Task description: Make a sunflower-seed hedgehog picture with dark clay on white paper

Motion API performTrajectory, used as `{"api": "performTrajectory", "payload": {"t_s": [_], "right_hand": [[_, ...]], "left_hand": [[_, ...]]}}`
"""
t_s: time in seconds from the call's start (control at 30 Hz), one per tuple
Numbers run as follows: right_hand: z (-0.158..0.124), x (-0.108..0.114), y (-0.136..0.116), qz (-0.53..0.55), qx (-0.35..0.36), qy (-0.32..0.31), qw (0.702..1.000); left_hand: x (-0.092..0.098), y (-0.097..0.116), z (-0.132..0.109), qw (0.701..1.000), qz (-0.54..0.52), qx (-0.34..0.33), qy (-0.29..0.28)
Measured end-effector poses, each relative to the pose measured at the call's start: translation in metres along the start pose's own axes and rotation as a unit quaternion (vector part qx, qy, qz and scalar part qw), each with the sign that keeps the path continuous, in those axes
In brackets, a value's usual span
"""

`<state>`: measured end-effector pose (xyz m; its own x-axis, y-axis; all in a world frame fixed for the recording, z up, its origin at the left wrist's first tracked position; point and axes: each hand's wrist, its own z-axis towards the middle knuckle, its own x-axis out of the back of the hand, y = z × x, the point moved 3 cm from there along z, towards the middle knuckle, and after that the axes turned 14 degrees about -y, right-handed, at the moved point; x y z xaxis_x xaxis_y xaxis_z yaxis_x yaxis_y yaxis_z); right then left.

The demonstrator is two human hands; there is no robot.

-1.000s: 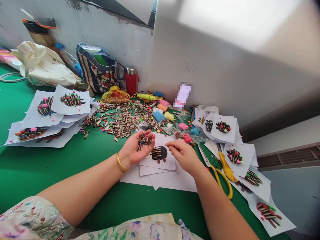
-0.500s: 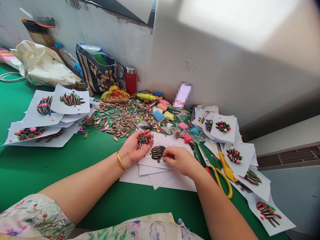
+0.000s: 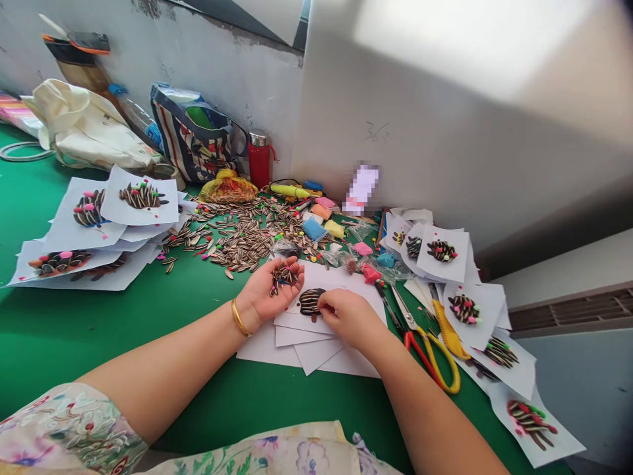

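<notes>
My left hand (image 3: pixel 270 290), palm up with a gold bracelet at its wrist, cups a small heap of striped sunflower seeds (image 3: pixel 284 277) with bits of colour among them. Below its fingers lies a white paper (image 3: pixel 287 320) on several other sheets. On it sits a dark seed-covered hedgehog figure (image 3: pixel 310 301) with a brown foot. My right hand (image 3: pixel 346 315) is at the figure's right edge, thumb and forefinger pinched together; what they hold, if anything, is hidden.
Loose seeds (image 3: pixel 237 237) spread behind my hands beside coloured clay packs (image 3: pixel 313 229). Yellow scissors (image 3: pixel 435 356) and a yellow cutter (image 3: pixel 448 330) lie right. Finished hedgehog sheets (image 3: pixel 148 214) are stacked left, more (image 3: pixel 445 254) right. A red flask (image 3: pixel 259 161) stands behind.
My right hand has shifted slightly left and up, closer over the figure's right edge, uncovering more of the red handle beside the scissors. My left hand has stayed in place with its seeds.
</notes>
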<state>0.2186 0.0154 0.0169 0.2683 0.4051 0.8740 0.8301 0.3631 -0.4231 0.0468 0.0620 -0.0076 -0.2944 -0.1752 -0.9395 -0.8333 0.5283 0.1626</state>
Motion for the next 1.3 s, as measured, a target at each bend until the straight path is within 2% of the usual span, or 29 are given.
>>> {"api": "performTrajectory", "payload": {"t_s": [0.47,1.0,1.13,1.3], "right_hand": [[0.001,-0.003,-0.005,-0.071,0.04,0.004,0.997],[0.005,-0.006,-0.007,-0.059,0.053,-0.009,0.997],[0.002,-0.004,-0.005,-0.053,0.059,0.016,0.997],[-0.007,0.008,-0.009,-0.038,0.082,0.096,0.991]], "left_hand": [[0.0,0.0,0.0,1.0,-0.001,0.007,-0.009],[0.001,-0.001,0.001,1.0,0.005,0.008,-0.015],[0.0,0.0,0.001,1.0,0.003,0.008,-0.016],[-0.006,-0.002,-0.003,1.0,0.002,0.005,-0.021]]}}
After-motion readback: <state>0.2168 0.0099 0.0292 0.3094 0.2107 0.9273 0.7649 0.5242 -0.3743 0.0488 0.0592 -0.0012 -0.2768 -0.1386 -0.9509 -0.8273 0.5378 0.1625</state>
